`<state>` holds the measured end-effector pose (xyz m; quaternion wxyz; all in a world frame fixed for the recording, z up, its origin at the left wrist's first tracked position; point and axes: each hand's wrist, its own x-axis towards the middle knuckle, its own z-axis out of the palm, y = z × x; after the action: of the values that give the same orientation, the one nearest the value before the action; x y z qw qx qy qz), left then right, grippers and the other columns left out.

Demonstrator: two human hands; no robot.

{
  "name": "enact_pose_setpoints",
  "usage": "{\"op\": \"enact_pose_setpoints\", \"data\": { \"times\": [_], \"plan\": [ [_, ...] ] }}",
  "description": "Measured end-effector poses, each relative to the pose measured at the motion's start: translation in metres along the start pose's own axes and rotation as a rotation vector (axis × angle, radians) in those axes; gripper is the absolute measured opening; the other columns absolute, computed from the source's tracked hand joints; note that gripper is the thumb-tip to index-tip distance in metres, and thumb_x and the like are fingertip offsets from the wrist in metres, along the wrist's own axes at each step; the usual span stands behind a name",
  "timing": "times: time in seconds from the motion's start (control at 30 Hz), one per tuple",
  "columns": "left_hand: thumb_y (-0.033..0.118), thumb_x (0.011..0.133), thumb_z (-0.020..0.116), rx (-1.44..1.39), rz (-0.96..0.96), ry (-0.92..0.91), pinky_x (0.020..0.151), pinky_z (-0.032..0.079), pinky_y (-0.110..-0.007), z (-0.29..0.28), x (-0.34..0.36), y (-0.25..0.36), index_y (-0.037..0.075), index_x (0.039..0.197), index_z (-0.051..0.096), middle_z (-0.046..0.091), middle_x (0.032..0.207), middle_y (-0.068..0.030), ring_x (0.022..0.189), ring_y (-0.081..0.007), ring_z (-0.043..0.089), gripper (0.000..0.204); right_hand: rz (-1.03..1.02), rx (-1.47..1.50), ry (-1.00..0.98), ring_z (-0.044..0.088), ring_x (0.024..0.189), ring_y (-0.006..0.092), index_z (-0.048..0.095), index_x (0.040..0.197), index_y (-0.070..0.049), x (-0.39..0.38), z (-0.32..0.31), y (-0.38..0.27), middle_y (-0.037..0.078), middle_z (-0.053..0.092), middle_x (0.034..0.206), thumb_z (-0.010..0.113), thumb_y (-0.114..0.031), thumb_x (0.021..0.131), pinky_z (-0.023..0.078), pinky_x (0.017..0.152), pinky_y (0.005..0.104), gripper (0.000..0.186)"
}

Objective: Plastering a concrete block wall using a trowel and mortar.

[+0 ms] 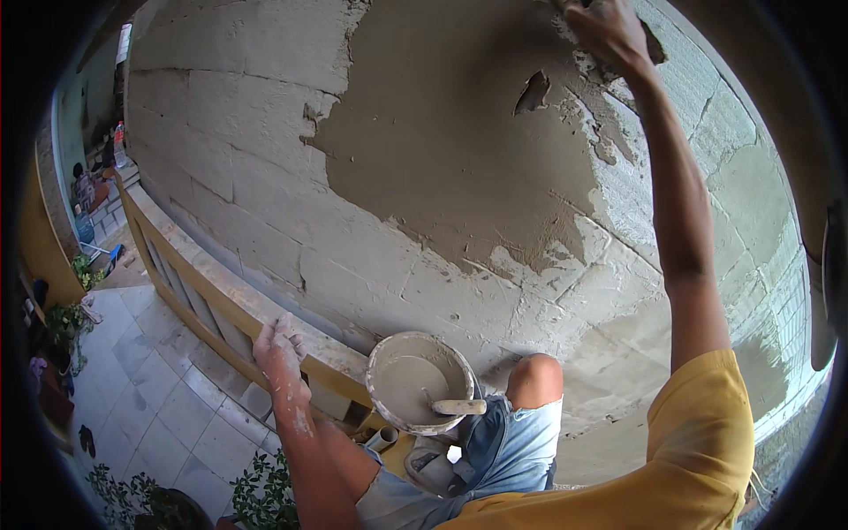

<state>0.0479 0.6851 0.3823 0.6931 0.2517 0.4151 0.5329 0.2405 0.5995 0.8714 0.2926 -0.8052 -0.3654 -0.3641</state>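
Note:
At the top edge of the view, my right hand point(611, 35) is closed around a plastering trowel point(654, 44), mostly hidden by the hand and cut off by the frame. It is against the block wall point(265, 115), at the right of a broad patch of wet grey plaster point(442, 132). Plaster-smeared, my left hand point(280, 344) rests on the ledge point(230, 287) of a low yellow parapet, fingers stretched out and holding nothing. Right of it stands a bucket point(378, 389) of wet plaster, with the handle of a tool point(459, 407) jutting over its rim.
My bent knee point(535, 382) is close to the bucket and the wall. Below the parapet lies a tiled floor point(168, 389) with potted plants point(265, 490). A plastic bottle point(119, 146) stands at the ledge's far end. A person point(86, 187) is in the far left background.

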Motion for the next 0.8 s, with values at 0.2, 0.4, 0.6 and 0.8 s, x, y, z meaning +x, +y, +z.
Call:
{"op": "enact_pose_setpoints", "data": {
  "times": [0.2,0.4,0.6,0.8],
  "plan": [
    [0.019,0.101,0.064,0.006,-0.002,-0.089,0.058,0.042,-0.019,0.003,-0.006,0.012,0.008,0.120,0.067,0.057,0.089,0.0029,0.072,-0.0069,0.053,0.022,-0.471,0.112,-0.017,0.043,0.051,0.0084,0.075,0.109,-0.006,0.106,-0.016,0.163,-0.001,0.057,0.064,0.066,-0.051,0.099,0.033,0.047,0.0312,0.047],
    [0.018,0.102,0.061,0.026,-0.011,-0.058,0.060,0.043,-0.019,-0.005,-0.007,0.014,0.008,0.118,0.067,0.059,0.096,0.0031,0.076,-0.0059,0.054,0.020,-0.443,-0.119,-0.128,0.036,0.047,0.0070,0.076,0.108,-0.007,0.106,-0.011,0.176,-0.003,0.057,0.065,0.063,-0.048,0.104,0.027,0.045,0.0292,0.043],
    [0.020,0.103,0.064,0.012,0.004,-0.025,0.057,0.042,-0.018,0.013,-0.012,0.020,0.005,0.116,0.068,0.057,0.093,0.0031,0.075,-0.0051,0.053,0.020,-0.391,-0.104,0.199,0.032,0.044,0.0060,0.077,0.111,-0.009,0.146,-0.096,0.201,-0.004,0.053,0.058,0.060,-0.046,0.103,0.025,0.043,0.0301,0.042],
    [0.017,0.102,0.060,0.009,-0.022,-0.084,0.057,0.042,-0.020,-0.001,-0.002,0.004,0.008,0.116,0.066,0.056,0.091,0.0033,0.075,-0.0059,0.053,0.017,-0.599,-0.236,-0.101,0.038,0.048,0.0043,0.075,0.119,-0.005,0.045,0.005,0.158,-0.002,0.058,0.062,0.062,-0.042,0.103,0.031,0.043,0.0264,0.042]
  ]
}}
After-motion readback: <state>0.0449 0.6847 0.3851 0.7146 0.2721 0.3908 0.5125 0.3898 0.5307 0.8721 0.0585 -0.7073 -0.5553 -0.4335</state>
